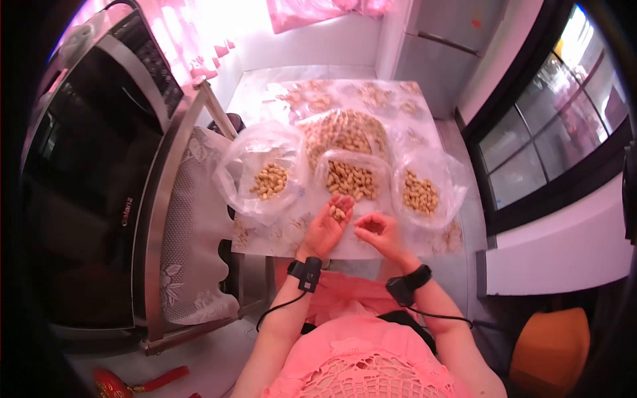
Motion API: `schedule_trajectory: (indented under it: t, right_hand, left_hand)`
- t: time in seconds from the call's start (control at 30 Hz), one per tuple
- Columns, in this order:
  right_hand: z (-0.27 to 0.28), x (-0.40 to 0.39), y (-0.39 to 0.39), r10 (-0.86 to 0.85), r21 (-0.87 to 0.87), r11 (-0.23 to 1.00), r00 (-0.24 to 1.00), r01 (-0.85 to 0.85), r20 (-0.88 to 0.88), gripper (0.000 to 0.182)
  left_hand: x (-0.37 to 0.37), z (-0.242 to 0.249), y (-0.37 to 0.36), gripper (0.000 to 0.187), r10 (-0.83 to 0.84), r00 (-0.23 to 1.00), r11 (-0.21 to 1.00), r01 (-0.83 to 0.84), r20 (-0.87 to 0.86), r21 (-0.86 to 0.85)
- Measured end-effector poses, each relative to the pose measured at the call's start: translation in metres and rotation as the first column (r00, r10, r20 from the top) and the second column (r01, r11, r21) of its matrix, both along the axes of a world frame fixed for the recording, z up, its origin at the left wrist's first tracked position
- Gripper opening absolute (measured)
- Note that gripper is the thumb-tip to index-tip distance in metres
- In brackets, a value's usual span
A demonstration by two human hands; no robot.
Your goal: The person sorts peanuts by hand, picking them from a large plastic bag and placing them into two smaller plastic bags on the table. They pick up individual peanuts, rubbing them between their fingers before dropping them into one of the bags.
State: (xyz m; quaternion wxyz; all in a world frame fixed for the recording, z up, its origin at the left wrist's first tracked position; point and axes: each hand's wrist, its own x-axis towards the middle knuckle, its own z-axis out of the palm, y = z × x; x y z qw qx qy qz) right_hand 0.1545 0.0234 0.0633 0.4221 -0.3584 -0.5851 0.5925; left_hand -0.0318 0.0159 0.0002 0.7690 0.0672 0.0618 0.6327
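Observation:
My left hand (330,225) is palm up, its fingers curled around a few peanuts (338,213) in front of a clear plastic container (383,174) filled with peanuts. Just to its right, my right hand (379,233) has its fingers curled toward the thumb; whether anything is between them is too small to tell. A clear plastic bag (251,142) on the left holds a pile of peanuts (270,181), and another clear bag (454,182) on the right holds a similar pile (420,193). Behind the container lies a large bag of peanuts (348,129).
All of this rests on a table (279,239) with a patterned cover. A black appliance (86,179) and a lace-covered stand (192,225) are at the left. An orange seat (552,348) is at the lower right, and a refrigerator (441,66) stands behind.

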Motion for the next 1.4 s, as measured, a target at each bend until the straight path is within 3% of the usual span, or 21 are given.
schedule_trajectory:
  t: [0.07,0.13,0.2,0.27,0.37,0.5,0.53,0.57,0.7,0.77,0.8,0.87,0.9,0.97,1.0,1.07,1.17,1.27,1.3,1.37,1.4]
  right_hand:
    - [0.015,0.036,-0.015,0.323,-0.099,0.946,0.93,-0.31,0.176,0.013]
    - [0.011,0.073,-0.03,0.444,-0.144,0.894,0.799,-0.424,0.406,0.019]
    - [-0.015,0.113,-0.046,0.468,-0.15,0.873,0.706,-0.465,0.531,0.023]
    - [-0.036,0.144,-0.063,0.193,-0.016,0.945,0.518,-0.326,0.833,0.031]
    - [-0.036,0.16,-0.08,0.221,-0.137,0.97,0.498,-0.199,0.838,0.033]
    - [-0.079,0.185,-0.079,0.144,-0.052,0.984,0.579,-0.173,0.802,0.026]
    - [-0.077,0.192,-0.066,-0.125,-0.036,0.975,0.68,0.218,0.722,0.022]
    - [-0.076,0.198,-0.058,-0.408,-0.072,0.816,0.66,0.573,0.631,0.019]
    - [-0.093,0.221,-0.05,-0.553,0.123,0.796,0.63,0.592,0.545,0.024]
    - [-0.086,0.224,-0.061,-0.201,0.023,0.966,0.687,0.259,0.698,0.024]
    - [-0.073,0.213,-0.067,-0.203,0.02,0.964,0.685,0.265,0.699,0.024]
    - [-0.055,0.189,-0.075,0.276,-0.353,0.935,0.598,0.012,0.752,0.02]
    - [-0.063,0.187,-0.079,0.277,-0.356,0.934,0.601,0.015,0.75,0.02]
    - [-0.081,0.182,-0.083,0.137,-0.058,0.986,0.568,-0.156,0.811,0.019]
    - [-0.084,0.182,-0.081,0.138,-0.059,0.986,0.57,-0.155,0.81,0.019]
    - [-0.084,0.188,-0.075,-0.165,0.092,0.985,0.634,0.146,0.755,0.02]
    - [-0.058,0.181,-0.071,-0.279,0.074,0.944,0.662,0.32,0.695,0.019]
    - [-0.074,0.181,-0.076,-0.369,0.266,0.929,0.563,0.259,0.74,0.018]
    - [-0.068,0.18,-0.078,-0.368,0.265,0.929,0.562,0.258,0.741,0.018]
    - [-0.056,0.174,-0.088,0.093,-0.062,0.995,0.554,-0.074,0.827,0.02]
    - [-0.057,0.172,-0.093,0.094,-0.068,0.995,0.555,-0.068,0.827,0.02]
  left_hand:
    - [0.001,0.004,0.0,0.038,0.006,0.997,1.0,-0.006,0.079,0.008]
    - [0.001,0.006,-0.001,0.039,-0.011,0.995,1.0,0.012,0.102,-0.009]
    - [0.001,0.008,-0.001,0.039,-0.006,0.997,1.0,0.006,0.082,-0.005]
    - [0.001,0.008,-0.001,0.039,-0.009,0.996,1.0,0.01,0.089,-0.006]
    - [0.0,0.009,-0.001,0.038,-0.011,0.996,1.0,0.011,0.094,-0.004]
    - [0.001,0.014,-0.002,0.038,-0.004,0.999,1.0,0.005,0.039,-0.023]
    - [0.001,0.015,-0.001,0.038,-0.002,0.999,1.0,0.003,0.038,-0.018]
    - [0.001,0.014,-0.001,0.038,-0.002,0.999,1.0,0.002,0.044,-0.017]
    - [0.0,0.014,-0.001,0.037,-0.014,0.998,1.0,0.015,0.061,-0.019]
    - [0.0,0.012,-0.002,0.036,-0.007,0.998,1.0,0.008,0.06,-0.02]
    - [0.001,0.012,-0.002,0.036,-0.001,0.998,1.0,0.002,0.058,-0.017]
    - [0.002,0.011,-0.001,0.036,-0.008,0.998,1.0,0.008,0.055,-0.009]
    - [0.001,0.01,-0.002,0.035,-0.008,0.999,1.0,0.008,0.051,0.001]
    - [0.0,0.009,-0.002,0.035,-0.018,0.998,1.0,0.017,0.059,0.006]
    - [-0.001,0.009,-0.001,0.036,-0.026,0.997,1.0,0.025,0.072,0.013]
    - [0.0,0.008,-0.002,0.036,-0.023,0.998,1.0,0.023,0.064,0.014]
    - [0.001,0.009,-0.001,0.036,-0.014,0.998,1.0,0.013,0.055,0.023]
    - [0.001,0.006,-0.002,0.036,-0.012,0.999,0.999,0.011,0.049,0.03]
    - [0.0,0.006,-0.002,0.036,-0.014,0.999,0.999,0.012,0.043,0.039]
    - [-0.001,0.004,-0.001,0.038,-0.021,0.998,0.999,0.019,0.052,0.031]
    - [-0.001,0.004,-0.001,0.039,-0.024,0.998,0.999,0.023,0.063,0.024]
